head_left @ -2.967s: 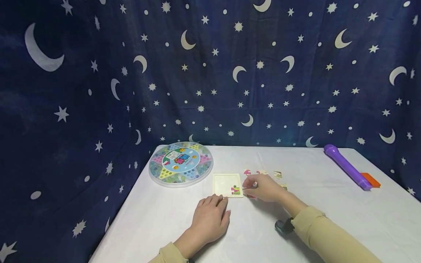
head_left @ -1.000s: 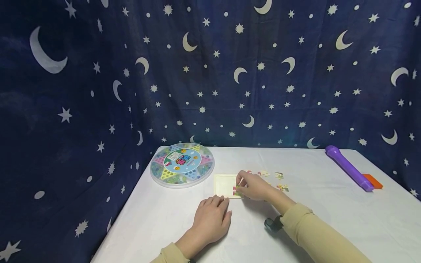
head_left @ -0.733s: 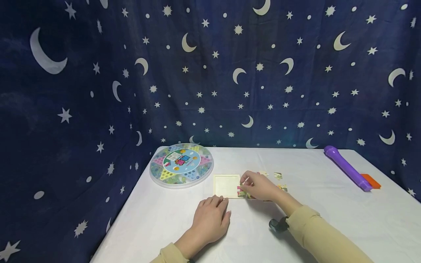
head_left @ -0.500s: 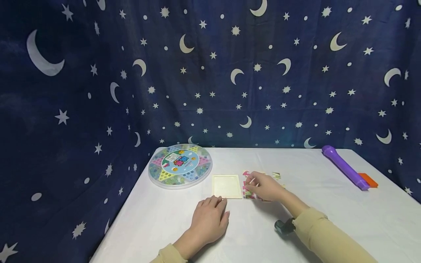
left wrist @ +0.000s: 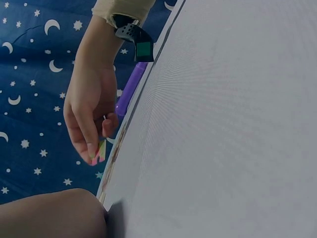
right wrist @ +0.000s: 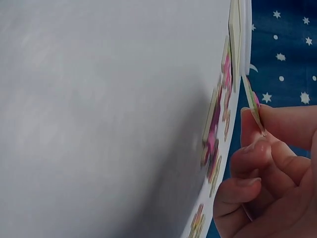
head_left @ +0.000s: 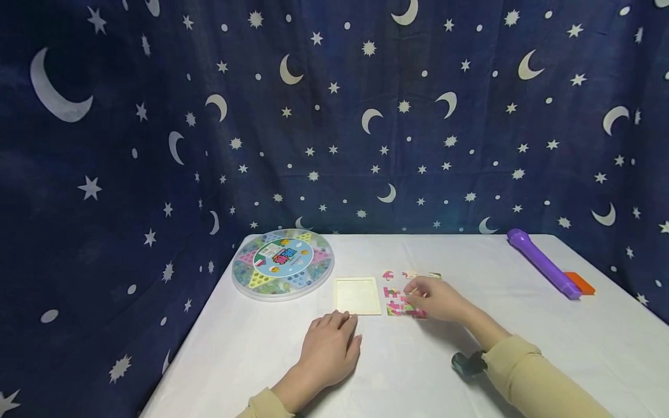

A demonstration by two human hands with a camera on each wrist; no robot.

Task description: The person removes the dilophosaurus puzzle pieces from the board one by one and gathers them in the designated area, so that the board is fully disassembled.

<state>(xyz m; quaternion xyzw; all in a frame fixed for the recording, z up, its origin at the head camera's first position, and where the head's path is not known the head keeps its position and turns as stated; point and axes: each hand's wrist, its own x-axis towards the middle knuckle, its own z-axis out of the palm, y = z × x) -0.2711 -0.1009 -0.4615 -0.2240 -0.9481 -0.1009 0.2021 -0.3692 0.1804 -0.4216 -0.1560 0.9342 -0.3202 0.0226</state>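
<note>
My right hand (head_left: 438,300) pinches a pink and green jigsaw piece (right wrist: 253,103) between thumb and index finger, the other fingers curled. It hovers above the loose jigsaw pieces (head_left: 391,292), which lie right of a cream puzzle tray (head_left: 358,296) and are partly hidden under the hand. In the left wrist view the pinched piece (left wrist: 101,150) hangs below the fingertips. The tray's floor is bare. My left hand (head_left: 328,349) rests palm down on the table, its relaxed fingers reaching the tray's near edge.
A round board game with marbles (head_left: 283,264) lies left of the tray. Toward the right edge lie a purple toy microphone (head_left: 543,264) and a flat orange object (head_left: 581,283). A starry dark-blue curtain (head_left: 334,116) stands behind the white-covered table (head_left: 397,371).
The jigsaw piece that lay in the tray's near right corner has been picked out. My right hand has carried it rightward over the loose pieces. The left hand stays by the tray.
</note>
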